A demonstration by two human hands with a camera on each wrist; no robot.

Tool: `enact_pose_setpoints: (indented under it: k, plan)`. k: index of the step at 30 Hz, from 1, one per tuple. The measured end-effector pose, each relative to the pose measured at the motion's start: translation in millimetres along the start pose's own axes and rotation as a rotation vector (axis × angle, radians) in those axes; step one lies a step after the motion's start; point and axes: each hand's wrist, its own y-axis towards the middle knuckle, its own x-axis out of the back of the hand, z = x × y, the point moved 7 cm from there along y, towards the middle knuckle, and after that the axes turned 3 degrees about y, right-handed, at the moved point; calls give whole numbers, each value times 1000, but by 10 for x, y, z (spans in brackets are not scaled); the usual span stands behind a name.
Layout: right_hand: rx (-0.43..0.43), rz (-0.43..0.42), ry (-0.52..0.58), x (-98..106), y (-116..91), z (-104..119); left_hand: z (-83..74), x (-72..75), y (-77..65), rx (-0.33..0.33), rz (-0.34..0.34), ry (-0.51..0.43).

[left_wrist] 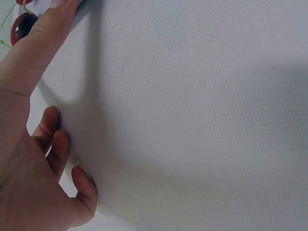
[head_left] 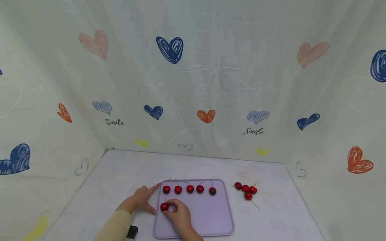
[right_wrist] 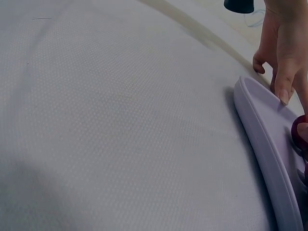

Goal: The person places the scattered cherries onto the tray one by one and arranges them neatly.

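A dark red cherry with an upright stem is pinched between the thumb and forefinger of my right hand, low over the left side of a lilac tray. Along the tray's far side runs a row of several cherries, stems pointing mostly away. My left hand spreads thumb and forefinger along the tray's left edge, fingertips right at the rim. In the left wrist view its other fingers bend loosely, holding nothing. The right wrist view catches the pinched cherry only at its edge.
Right of the tray, several loose cherries lie clustered on the white tabletop. A small black object shows beside the left sleeve. A curtain printed with hearts hangs behind and around the table.
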Motion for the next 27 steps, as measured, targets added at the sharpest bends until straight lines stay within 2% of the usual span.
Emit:
enact_pose_setpoints:
  k: [9, 19, 27]
  plan:
    - [44, -12, -13, 15, -14, 40, 1, 6, -2, 6, 8, 13]
    - [21, 0, -8, 14, 0, 37, 20, -25, 23, 8, 8, 16]
    - [-9, 21, 14, 13, 10, 40, -10, 5, 1, 9, 10, 21]
